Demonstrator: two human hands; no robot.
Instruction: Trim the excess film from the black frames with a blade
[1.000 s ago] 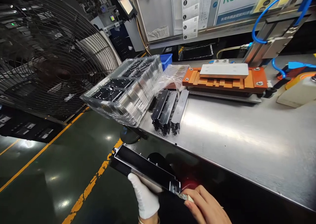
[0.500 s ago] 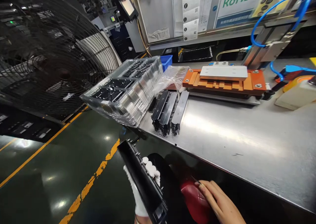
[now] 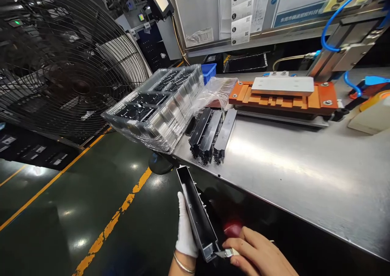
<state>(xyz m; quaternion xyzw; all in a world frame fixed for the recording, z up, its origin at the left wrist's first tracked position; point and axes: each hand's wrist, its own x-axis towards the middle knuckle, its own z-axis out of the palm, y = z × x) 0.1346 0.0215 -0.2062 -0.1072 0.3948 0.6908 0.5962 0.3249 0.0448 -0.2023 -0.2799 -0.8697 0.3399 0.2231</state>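
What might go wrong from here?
The knife in the bare right hand touches or nearly touches the black part; a slip might gouge it. The blade points toward the gloved left hand, so it could cut through there. The part is off the bench, so a loose grip might drop it.

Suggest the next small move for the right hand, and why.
Probably a short, light stroke of the knife along the near-end edge of the black trough-shaped part: the right hand holds the blade at that corner, while the gloved left hand supports the part's side, away from the blade.
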